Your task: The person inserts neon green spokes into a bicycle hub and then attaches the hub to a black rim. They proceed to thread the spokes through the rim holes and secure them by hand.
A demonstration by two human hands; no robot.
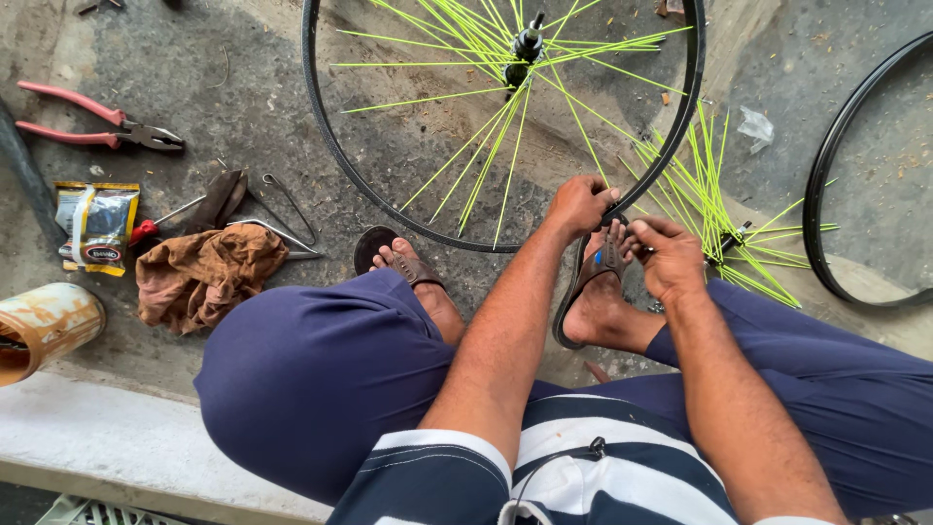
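One camera on my head, looking steeply down, close over my knees and forearms, concrete ground filling the upper frame.

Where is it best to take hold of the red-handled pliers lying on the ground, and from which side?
Probably by the two red handles, coming from above. The pliers lie flat on the concrete, handles spread slightly toward the left and metal jaws pointing right, so fingers can close around both handles. Both hands, left hand and right hand, are busy at the wheel rim.

The rough concrete floor carries red pliers, a brown rag, a foil packet and loose green spokes.
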